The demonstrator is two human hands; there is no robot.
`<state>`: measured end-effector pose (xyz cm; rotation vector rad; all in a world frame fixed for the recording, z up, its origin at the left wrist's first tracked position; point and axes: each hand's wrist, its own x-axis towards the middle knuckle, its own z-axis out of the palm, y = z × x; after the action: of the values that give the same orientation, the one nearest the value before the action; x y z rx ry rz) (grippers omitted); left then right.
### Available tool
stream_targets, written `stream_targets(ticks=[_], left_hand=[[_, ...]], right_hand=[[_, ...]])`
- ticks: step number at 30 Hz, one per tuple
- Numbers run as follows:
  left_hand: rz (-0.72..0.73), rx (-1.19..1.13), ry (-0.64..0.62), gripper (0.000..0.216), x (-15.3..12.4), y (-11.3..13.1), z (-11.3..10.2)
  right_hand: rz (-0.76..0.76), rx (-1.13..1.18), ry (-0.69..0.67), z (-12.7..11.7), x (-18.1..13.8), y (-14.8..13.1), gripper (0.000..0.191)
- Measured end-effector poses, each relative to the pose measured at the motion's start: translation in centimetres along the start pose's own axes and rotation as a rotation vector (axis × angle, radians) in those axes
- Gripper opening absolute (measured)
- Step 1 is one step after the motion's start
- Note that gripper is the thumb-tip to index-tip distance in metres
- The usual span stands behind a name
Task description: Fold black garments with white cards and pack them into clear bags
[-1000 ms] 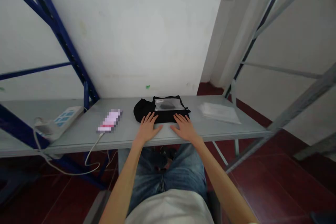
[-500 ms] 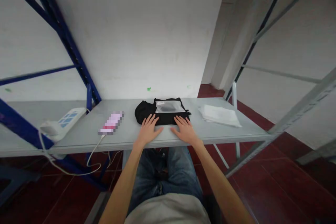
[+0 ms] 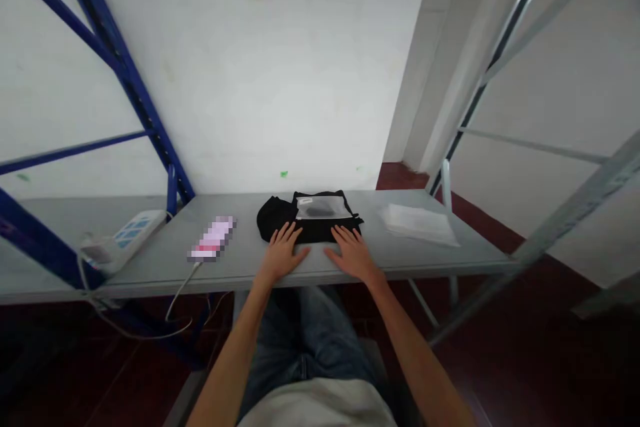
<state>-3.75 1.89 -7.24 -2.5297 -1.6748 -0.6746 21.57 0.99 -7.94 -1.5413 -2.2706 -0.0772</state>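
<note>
A black cloth item [image 3: 275, 215], bunched and rounded at its left end, lies on the grey shelf top. Against its right part is a black-edged pouch with a clear window [image 3: 323, 207]; whether the two are one piece I cannot tell. My left hand [image 3: 284, 252] rests flat with fingers spread, its fingertips on the front edge of the black cloth. Likewise my right hand [image 3: 351, 251] lies open, fingertips touching the cloth's front right edge. Neither hand grips anything.
A phone with a blurred screen [image 3: 214, 239] lies to the left on a white charging cable [image 3: 181, 293]. Farther left is a white power strip [image 3: 137, 233]. Thin white plastic bags [image 3: 420, 223] lie on the right. Blue rack posts [image 3: 150, 113] and grey ones [image 3: 470, 107] flank the shelf.
The whole view has shifted slightly downward and become brighter on the wall. My legs below the shelf have moved a little. Both hands keep their place on the black cloth.
</note>
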Motion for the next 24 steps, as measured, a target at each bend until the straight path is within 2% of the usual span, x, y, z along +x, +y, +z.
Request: stream_targets(ticks=[17, 24], left_hand=[[-0.007, -0.01, 0.025, 0.064, -0.05, 0.12, 0.19], [-0.025, -0.01, 0.068, 0.055, -0.12, 0.42, -0.14]], right_hand=[[-0.002, -0.014, 0.006, 0.17, 0.02, 0.12, 0.071], [0.006, -0.001, 0.007, -0.15, -0.02, -0.12, 0.068]])
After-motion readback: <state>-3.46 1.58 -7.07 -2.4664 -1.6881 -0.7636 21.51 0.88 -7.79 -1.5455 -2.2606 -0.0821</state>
